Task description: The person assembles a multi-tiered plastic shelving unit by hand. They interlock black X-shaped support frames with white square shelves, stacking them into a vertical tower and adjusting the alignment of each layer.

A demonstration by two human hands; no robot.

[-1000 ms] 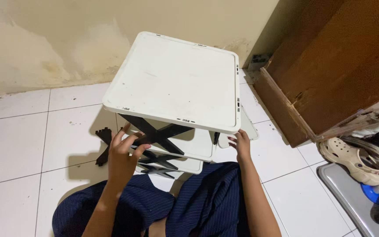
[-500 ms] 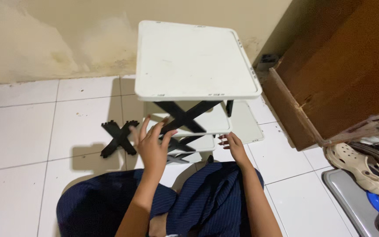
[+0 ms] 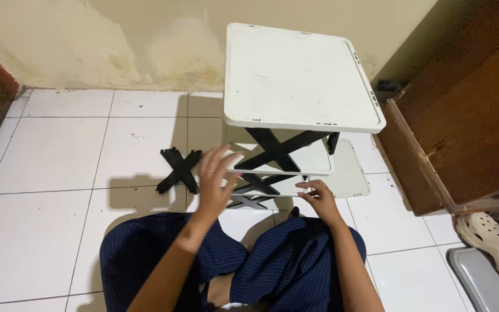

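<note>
On the white tiled floor (image 3: 47, 167) in front of the seated person stands a white tiered rack (image 3: 295, 81) with black X-shaped braces between its shelves, close to the stained wall (image 3: 116, 40). Compared with half a second earlier, the left hand (image 3: 215, 179) has lifted off the brace it was touching and now hovers, blurred, just left of the middle shelf (image 3: 313, 162) with its fingers spread wide and holding nothing. The right hand (image 3: 319, 196) has stayed low by the rack's lower front edge, fingers loosely curled and open, touching or nearly touching the lower shelf; I cannot tell which. A loose black X-brace (image 3: 179, 170) lies flat on the tiles just left of the rack, beside the left hand. Bare tiles spread wide to the left; on the right a brown wooden cabinet (image 3: 463, 127) stands near the rack's edge, with a pale sandal (image 3: 495, 242) beyond it.
</note>
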